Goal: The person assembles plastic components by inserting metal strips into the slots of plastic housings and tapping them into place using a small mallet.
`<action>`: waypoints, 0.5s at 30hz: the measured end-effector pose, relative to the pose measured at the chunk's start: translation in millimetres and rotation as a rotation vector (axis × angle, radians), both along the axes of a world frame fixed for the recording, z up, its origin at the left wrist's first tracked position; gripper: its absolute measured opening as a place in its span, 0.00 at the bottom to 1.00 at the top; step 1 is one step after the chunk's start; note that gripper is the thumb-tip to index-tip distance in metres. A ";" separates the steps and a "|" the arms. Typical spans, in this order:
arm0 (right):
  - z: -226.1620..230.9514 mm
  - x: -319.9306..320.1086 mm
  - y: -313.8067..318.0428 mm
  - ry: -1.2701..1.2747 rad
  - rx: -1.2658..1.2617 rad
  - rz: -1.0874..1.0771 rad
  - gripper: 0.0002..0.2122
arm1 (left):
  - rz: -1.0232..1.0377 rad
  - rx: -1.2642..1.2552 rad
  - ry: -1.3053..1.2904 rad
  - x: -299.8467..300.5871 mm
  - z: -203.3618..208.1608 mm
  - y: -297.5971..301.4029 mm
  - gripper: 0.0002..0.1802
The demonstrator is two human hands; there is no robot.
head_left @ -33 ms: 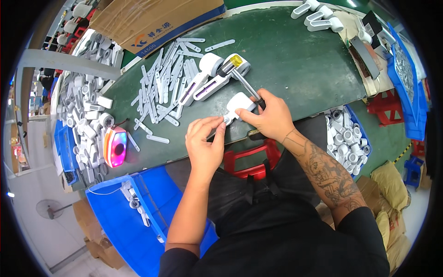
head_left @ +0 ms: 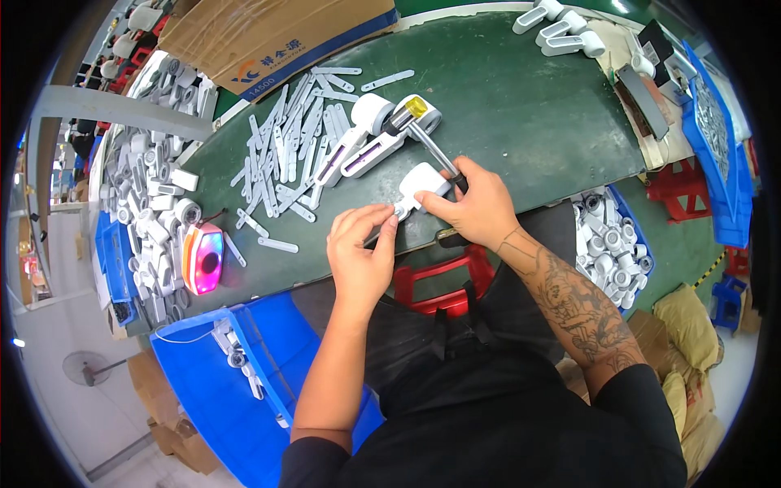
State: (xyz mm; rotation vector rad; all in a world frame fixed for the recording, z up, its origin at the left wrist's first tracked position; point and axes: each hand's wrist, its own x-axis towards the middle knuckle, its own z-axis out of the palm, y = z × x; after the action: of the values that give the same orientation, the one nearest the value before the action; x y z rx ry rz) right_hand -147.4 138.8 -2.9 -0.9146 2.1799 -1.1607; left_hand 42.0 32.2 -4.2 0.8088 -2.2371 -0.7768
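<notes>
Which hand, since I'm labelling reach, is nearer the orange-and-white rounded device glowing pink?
Left. The left hand is right of the glowing device, across some green tabletop; the right hand is farther right.

A factory workshop, with small parts gathered in bulk. A worn green tabletop (head_left: 529, 122) carries a scattered pile of pale grey strips (head_left: 305, 134); a yellow-tipped hammer (head_left: 434, 145) is at the worker's right hand (head_left: 478, 210). White parts (head_left: 154, 195) are heaped at left, and more fill a blue crate (head_left: 629, 210) at right. Around stand a large cardboard box (head_left: 281, 41), a red stool (head_left: 405, 286), bulging yellow sacks (head_left: 687, 321) and a fan (head_left: 86, 368).
</notes>
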 end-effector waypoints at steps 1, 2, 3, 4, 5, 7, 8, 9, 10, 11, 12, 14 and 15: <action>2.3 0.8 -0.6 -0.001 0.002 -0.001 0.27 | 0.002 0.002 0.005 0.1 0.8 -1.6 0.08; 6.4 0.8 1.3 0.004 0.005 0.001 0.27 | -0.017 0.075 0.006 -0.1 2.1 -3.1 0.07; 12.9 0.9 5.4 0.018 0.040 0.041 0.25 | -0.035 0.149 0.008 -0.1 2.1 -4.3 0.06; 17.5 3.6 7.8 0.032 0.071 0.083 0.23 | -0.030 0.150 0.012 2.3 -0.8 -6.9 0.06; 17.9 6.4 15.0 0.038 0.076 0.089 0.23 | -0.029 0.253 0.052 3.8 -6.1 -8.6 0.06; 17.1 12.2 38.2 0.252 -0.238 0.087 0.18 | -0.020 0.364 0.098 4.5 -13.2 -10.1 0.07; 20.8 14.7 48.2 0.252 -0.232 0.098 0.18 | -0.008 0.426 0.119 5.3 -15.4 -10.3 0.07; 29.8 16.0 57.9 0.324 -0.161 0.176 0.19 | 0.004 0.489 0.140 7.0 -17.4 -9.9 0.07; 40.4 17.0 64.9 0.399 -0.088 0.246 0.21 | 0.005 0.496 0.145 6.9 -17.8 -9.6 0.07; 50.8 19.7 67.6 0.401 -0.081 0.248 0.21 | 0.000 0.490 0.142 7.4 -17.4 -10.7 0.07; 61.4 22.4 68.8 0.406 -0.013 0.264 0.21 | -0.005 0.484 0.139 7.8 -16.8 -11.5 0.07; 65.2 26.2 68.3 0.413 0.058 0.280 0.22 | -0.016 0.504 0.126 7.2 -14.7 -11.7 0.07; 62.0 28.2 67.3 0.445 0.043 0.277 0.23 | -0.027 0.517 0.110 7.0 -14.6 -11.7 0.07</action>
State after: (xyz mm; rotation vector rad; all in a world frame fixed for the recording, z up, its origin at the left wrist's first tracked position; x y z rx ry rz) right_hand -119.2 206.1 59.1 -1.5174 2.2981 -0.8310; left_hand 48.9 20.5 -18.9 0.9430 -1.9723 -1.4096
